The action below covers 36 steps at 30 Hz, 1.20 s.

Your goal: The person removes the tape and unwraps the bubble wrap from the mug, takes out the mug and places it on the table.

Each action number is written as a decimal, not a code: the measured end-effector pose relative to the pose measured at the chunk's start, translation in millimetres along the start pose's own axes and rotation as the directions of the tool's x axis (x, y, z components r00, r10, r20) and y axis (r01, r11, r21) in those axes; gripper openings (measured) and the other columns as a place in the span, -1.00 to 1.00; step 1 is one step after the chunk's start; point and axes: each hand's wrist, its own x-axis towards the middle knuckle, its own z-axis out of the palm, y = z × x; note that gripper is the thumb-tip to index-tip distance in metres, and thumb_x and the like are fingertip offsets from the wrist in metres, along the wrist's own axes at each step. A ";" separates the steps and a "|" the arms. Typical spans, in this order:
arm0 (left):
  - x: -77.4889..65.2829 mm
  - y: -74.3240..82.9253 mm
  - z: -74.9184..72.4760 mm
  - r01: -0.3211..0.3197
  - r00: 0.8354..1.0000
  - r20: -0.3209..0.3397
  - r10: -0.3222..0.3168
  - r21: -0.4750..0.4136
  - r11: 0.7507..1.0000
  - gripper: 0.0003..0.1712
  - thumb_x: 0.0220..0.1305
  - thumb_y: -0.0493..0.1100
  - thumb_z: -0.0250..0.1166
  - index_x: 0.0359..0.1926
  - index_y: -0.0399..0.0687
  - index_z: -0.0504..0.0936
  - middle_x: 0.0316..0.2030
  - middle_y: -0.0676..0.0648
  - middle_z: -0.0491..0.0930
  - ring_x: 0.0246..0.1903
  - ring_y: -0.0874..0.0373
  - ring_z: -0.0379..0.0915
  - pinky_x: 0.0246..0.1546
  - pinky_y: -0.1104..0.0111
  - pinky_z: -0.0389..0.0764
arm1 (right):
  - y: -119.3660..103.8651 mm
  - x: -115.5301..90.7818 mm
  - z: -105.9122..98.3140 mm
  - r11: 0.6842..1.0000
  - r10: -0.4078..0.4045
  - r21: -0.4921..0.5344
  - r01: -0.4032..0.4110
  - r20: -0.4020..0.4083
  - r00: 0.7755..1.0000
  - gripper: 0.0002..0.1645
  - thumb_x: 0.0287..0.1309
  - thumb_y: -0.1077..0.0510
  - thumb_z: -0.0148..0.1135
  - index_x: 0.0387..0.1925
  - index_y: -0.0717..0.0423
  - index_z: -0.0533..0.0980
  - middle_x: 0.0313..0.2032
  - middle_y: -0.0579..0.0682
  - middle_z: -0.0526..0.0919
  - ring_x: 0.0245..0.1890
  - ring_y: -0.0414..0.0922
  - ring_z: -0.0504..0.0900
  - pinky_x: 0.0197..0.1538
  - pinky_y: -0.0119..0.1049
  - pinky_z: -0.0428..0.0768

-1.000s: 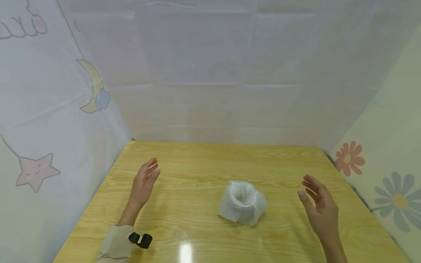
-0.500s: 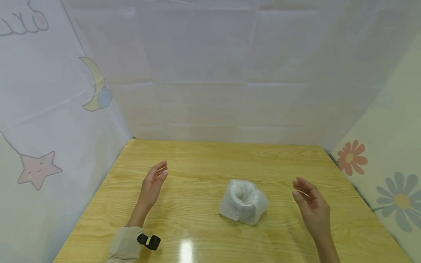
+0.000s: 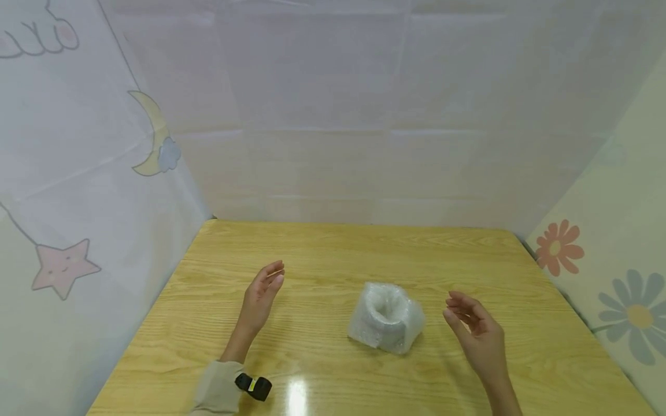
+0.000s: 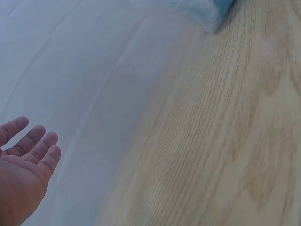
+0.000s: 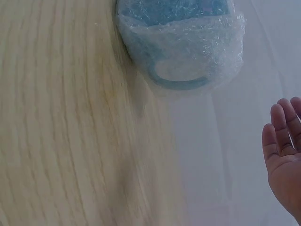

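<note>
A mug wrapped in bubble wrap (image 3: 382, 333) stands upright on the wooden table, its round opening facing up in the head view. Through the wrap in the right wrist view, the blue mug (image 5: 174, 52) shows a curved handle (image 5: 181, 84). To its left is my left hand (image 3: 260, 300), held over the table with fingers extended and palm facing inward. My right hand (image 3: 478, 338) hovers on the other side, closer to the wrapped mug, its fingers loosely bent. Neither hand touches anything. Only a corner of the bubble wrap (image 4: 202, 12) enters the left wrist view.
The wooden table (image 3: 312, 248) ends at a pale cloth backdrop (image 3: 333, 173) behind it. Printed cloth walls flank both sides, with a star (image 3: 66, 267) on the left and flowers (image 3: 561, 247) on the right. A black wrist strap (image 3: 254, 386) sits at my left cuff.
Both hands have moved inward toward the wrapped mug, the left one rightward and the right one leftward, each slightly nearer to me. The wrapped mug stays in its place.
</note>
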 end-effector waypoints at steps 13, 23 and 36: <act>-3.1 -4.9 29.0 0.036 0.999 0.043 -0.034 -0.064 0.997 -0.54 0.50 -0.18 0.04 0.32 -0.28 0.33 0.28 -0.25 0.34 0.27 -0.22 0.25 0.24 0.02 0.32 | 4.8 -13.9 10.6 0.999 0.040 -0.014 -0.039 0.056 0.998 -0.71 0.10 0.53 0.26 -0.09 0.48 0.52 -0.20 0.19 0.62 -0.21 -0.21 0.61 -0.10 -0.50 0.57; -4.9 -2.5 48.9 0.055 0.996 0.073 -0.046 -0.115 0.992 -0.56 0.48 -0.24 0.07 0.29 -0.32 0.35 0.25 -0.28 0.36 0.25 -0.25 0.26 0.21 0.09 0.38 | 5.4 -20.8 23.2 0.996 -0.009 0.090 0.005 0.054 0.999 -0.70 0.00 0.62 0.26 -0.16 0.55 0.51 -0.30 0.16 0.64 -0.27 -0.20 0.62 -0.10 -0.48 0.58; -8.1 27.8 70.5 0.057 0.989 0.141 -0.038 -0.134 0.989 -0.56 0.46 -0.29 0.07 0.26 -0.44 0.34 0.21 -0.36 0.36 0.21 -0.28 0.30 0.14 0.23 0.46 | 7.2 -27.7 33.9 0.996 -0.053 0.074 0.045 0.101 0.994 -0.74 -0.05 0.60 0.32 -0.28 0.37 0.59 -0.30 0.17 0.67 -0.28 -0.21 0.62 -0.12 -0.47 0.59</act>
